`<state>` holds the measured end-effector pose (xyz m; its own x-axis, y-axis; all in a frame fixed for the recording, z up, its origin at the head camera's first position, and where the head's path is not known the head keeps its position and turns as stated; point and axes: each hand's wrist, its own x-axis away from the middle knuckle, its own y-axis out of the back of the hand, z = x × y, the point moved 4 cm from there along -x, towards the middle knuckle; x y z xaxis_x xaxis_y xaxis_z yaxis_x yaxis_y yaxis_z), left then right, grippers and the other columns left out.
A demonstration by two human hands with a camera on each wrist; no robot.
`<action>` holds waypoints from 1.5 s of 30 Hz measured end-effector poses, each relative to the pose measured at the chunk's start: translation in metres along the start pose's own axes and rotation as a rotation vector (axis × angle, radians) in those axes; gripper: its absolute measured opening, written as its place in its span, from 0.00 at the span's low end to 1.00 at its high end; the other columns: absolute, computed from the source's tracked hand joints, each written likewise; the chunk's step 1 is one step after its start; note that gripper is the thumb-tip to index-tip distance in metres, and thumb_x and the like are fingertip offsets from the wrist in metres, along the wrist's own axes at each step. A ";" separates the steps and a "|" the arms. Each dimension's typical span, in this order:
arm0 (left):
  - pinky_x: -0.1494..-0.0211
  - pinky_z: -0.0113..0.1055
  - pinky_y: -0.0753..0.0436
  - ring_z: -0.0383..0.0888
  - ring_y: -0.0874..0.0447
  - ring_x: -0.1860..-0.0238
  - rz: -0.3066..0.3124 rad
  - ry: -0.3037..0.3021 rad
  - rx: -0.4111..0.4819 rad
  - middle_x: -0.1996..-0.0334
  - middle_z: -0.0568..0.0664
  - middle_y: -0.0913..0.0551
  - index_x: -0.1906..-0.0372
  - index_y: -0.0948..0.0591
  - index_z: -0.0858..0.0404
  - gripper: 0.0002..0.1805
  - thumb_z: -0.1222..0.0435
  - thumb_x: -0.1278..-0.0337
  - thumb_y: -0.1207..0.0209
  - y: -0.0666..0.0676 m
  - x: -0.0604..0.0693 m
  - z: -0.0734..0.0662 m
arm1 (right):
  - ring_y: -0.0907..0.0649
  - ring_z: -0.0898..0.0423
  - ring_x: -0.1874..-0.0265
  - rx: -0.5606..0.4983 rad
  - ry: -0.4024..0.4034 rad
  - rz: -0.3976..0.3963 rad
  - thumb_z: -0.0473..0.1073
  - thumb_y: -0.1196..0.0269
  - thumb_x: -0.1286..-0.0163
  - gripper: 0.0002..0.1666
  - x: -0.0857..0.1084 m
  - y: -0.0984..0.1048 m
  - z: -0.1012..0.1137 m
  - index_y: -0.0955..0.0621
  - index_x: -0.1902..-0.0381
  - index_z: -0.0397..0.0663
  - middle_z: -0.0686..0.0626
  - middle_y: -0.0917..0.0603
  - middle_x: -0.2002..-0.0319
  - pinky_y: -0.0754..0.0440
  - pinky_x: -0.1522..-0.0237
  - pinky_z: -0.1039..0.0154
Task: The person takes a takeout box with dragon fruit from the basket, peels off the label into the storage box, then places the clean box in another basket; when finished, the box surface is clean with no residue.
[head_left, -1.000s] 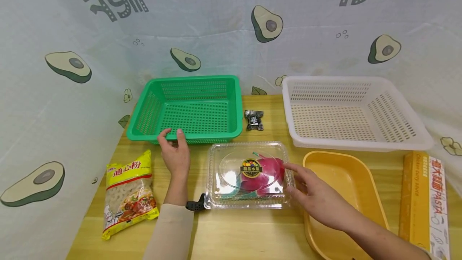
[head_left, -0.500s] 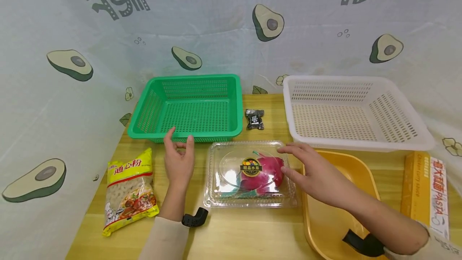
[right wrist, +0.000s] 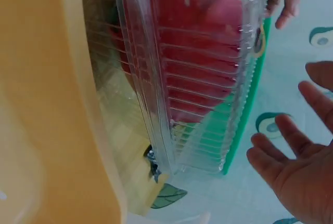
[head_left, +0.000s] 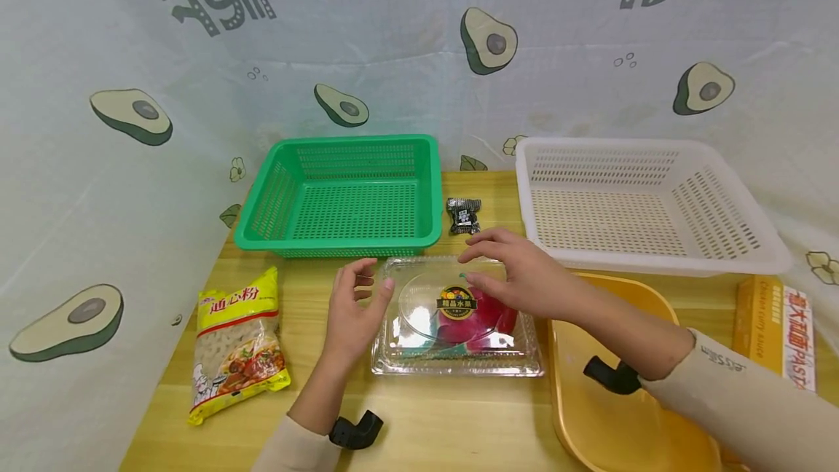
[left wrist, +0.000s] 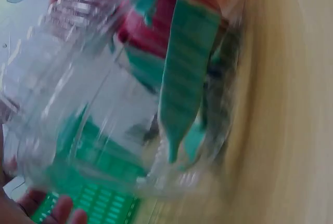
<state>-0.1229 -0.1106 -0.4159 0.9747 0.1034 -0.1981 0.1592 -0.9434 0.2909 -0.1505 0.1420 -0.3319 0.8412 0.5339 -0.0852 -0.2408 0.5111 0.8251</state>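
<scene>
A clear plastic clamshell box (head_left: 414, 326) with a fruit label on its closed lid lies at the middle of the table in the head view. Inside it are a pinkish-red fruit (head_left: 475, 325) with a green tip and a long green leaf-shaped piece (left wrist: 190, 68). My left hand (head_left: 357, 308) is at the box's left edge, fingers loosely bent and apart from the thumb. Over the lid's right part hovers my right hand (head_left: 524, 275), with spread fingers and nothing held. Whether either hand touches the box, I cannot tell.
Behind stand a green basket (head_left: 337, 245) and a white basket (head_left: 655, 261), with a small black packet (head_left: 463, 216) between them. A yellow pasta bag (head_left: 239, 344) lies left. At right are an orange-yellow tray (head_left: 623, 428) and pasta and sauce boxes (head_left: 760, 319).
My left hand has moved right, from in front of the green basket to the clamshell box's left edge. My right hand has moved leftward and up over the lid. The box stays in place.
</scene>
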 end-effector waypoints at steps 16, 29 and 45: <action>0.25 0.72 0.49 0.68 0.56 0.19 0.268 0.191 0.201 0.18 0.58 0.49 0.31 0.26 0.51 0.26 0.63 0.33 0.39 -0.022 0.005 0.016 | 0.29 0.35 0.28 0.049 0.061 0.227 0.50 0.30 0.33 0.06 -0.025 -0.030 -0.002 0.16 0.60 0.64 0.38 0.22 0.32 0.37 0.28 0.29; 0.21 0.69 0.59 0.59 0.56 0.17 0.313 0.099 0.268 0.22 0.58 0.42 0.30 0.29 0.57 0.25 0.66 0.29 0.46 -0.022 0.004 0.026 | 0.29 0.38 0.27 0.030 0.030 0.232 0.48 0.34 0.28 0.05 -0.027 -0.041 -0.007 0.19 0.66 0.64 0.39 0.20 0.34 0.51 0.23 0.30; 0.21 0.69 0.59 0.59 0.57 0.17 0.304 0.086 0.282 0.22 0.57 0.42 0.30 0.29 0.58 0.25 0.67 0.29 0.47 -0.024 0.005 0.029 | 0.27 0.38 0.30 0.009 0.049 0.204 0.46 0.36 0.27 0.08 -0.025 -0.043 -0.011 0.20 0.69 0.62 0.40 0.20 0.36 0.51 0.24 0.28</action>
<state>-0.1259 -0.0969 -0.4512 0.9820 -0.1788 -0.0608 -0.1756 -0.9830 0.0541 -0.1668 0.1138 -0.3716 0.7507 0.6582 0.0571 -0.3994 0.3832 0.8328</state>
